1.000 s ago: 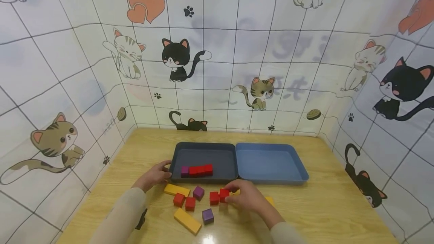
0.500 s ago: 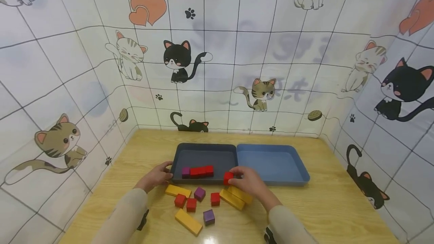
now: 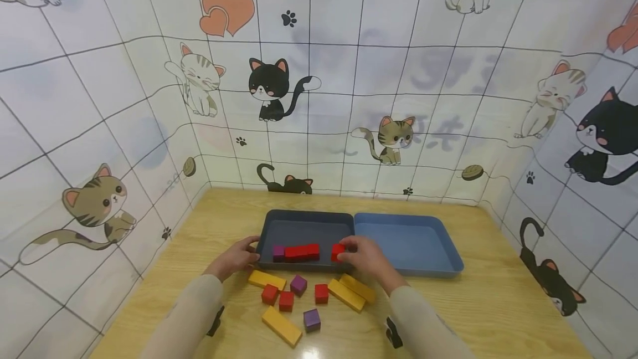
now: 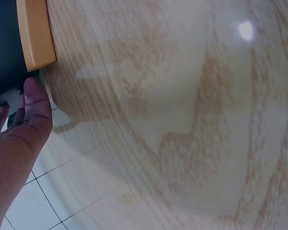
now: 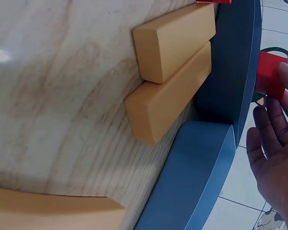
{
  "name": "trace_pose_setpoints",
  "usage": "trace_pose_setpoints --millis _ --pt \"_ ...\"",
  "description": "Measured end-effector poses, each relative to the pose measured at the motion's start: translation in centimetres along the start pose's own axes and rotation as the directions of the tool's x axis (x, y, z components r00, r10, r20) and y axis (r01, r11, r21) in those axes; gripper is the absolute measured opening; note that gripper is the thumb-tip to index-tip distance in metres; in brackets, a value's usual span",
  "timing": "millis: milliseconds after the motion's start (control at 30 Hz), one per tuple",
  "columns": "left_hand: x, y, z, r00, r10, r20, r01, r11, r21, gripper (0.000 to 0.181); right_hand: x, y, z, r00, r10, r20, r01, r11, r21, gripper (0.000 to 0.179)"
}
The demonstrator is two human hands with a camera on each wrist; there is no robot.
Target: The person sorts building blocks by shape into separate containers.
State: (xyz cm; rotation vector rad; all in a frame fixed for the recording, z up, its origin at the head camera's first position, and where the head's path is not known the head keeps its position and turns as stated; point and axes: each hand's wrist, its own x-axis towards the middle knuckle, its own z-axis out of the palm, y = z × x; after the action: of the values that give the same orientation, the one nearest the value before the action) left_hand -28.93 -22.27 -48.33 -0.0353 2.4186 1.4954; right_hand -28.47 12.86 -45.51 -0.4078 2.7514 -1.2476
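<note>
My right hand (image 3: 368, 257) pinches a red cube (image 3: 336, 252) between thumb and fingertips at the front right part of the dark tray (image 3: 306, 229). In the right wrist view the held cube (image 5: 271, 74) shows above the tray's wall. My left hand (image 3: 237, 257) touches the tray's left side near the front corner, thumb and fingers spread along the outer wall; the left wrist view shows this hand (image 4: 19, 127) with relaxed fingers. A purple cube (image 3: 278, 253) and a row of red cubes (image 3: 301, 252) stand along the tray's front inside.
A blue tray (image 3: 408, 242) adjoins the dark one on the right. In front lie several yellow blocks (image 3: 281, 326), loose red cubes (image 3: 321, 293) and two purple cubes (image 3: 312, 320). Cat-patterned cloth walls (image 3: 329, 98) enclose the table (image 3: 473, 287).
My right hand has lifted a red cube off the table beside another red one and carried it back into the dark tray's front right part. The left hand stays at the tray's left side.
</note>
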Motion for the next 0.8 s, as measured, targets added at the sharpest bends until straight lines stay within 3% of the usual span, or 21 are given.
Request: trace_pose_setpoints --millis 800 --pt "0.2 0.0 0.0 1.000 0.001 0.000 -0.001 0.999 -0.032 0.055 3.6 0.2 1.8 0.998 -0.062 0.020 0.063 0.997 -0.038 0.033"
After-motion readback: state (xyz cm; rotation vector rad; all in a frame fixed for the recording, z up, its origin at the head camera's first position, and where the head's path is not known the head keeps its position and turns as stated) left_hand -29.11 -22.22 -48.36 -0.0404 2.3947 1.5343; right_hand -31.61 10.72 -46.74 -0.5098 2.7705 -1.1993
